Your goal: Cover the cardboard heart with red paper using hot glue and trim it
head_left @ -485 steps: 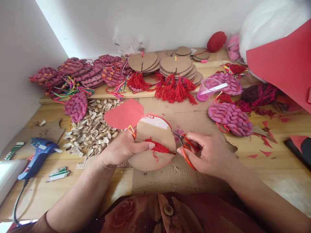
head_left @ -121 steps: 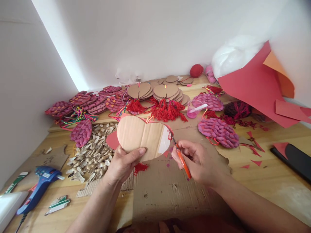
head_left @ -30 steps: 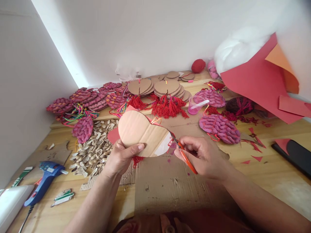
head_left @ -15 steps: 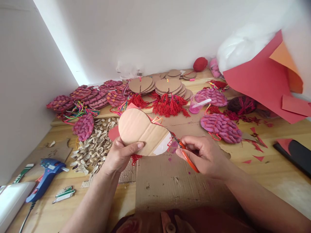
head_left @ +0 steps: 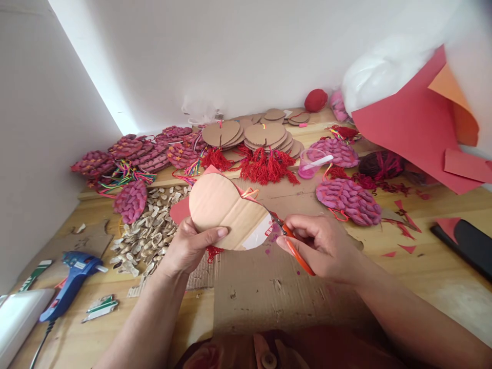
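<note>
My left hand [head_left: 194, 241] grips a gourd-shaped cardboard piece [head_left: 226, 215] by its lower left edge, thumb on top. Red paper [head_left: 180, 209] sticks out from behind the cardboard at the upper and left edges. A small orange ribbon [head_left: 249, 193] shows at the notch between its two lobes, and a red tassel [head_left: 213, 252] peeks out below. My right hand [head_left: 317, 243] is closed around orange-handled scissors [head_left: 298, 253]. Their dark blades lie along the cardboard's right edge; the blade tips are partly hidden there.
Peanut shells [head_left: 154, 230] lie at left, near a blue glue gun [head_left: 75, 279]. Behind are stacked cardboard discs [head_left: 265, 134] with red tassels [head_left: 265, 166] and a pink cup [head_left: 307, 166]. Shell-covered purple pieces [head_left: 348, 201], red paper sheets [head_left: 407, 118] and a black phone-like object [head_left: 465, 246] are at right.
The cardboard piece has shifted very slightly down and right in view. Both hands keep their grip, and the scissors stay at its right edge.
</note>
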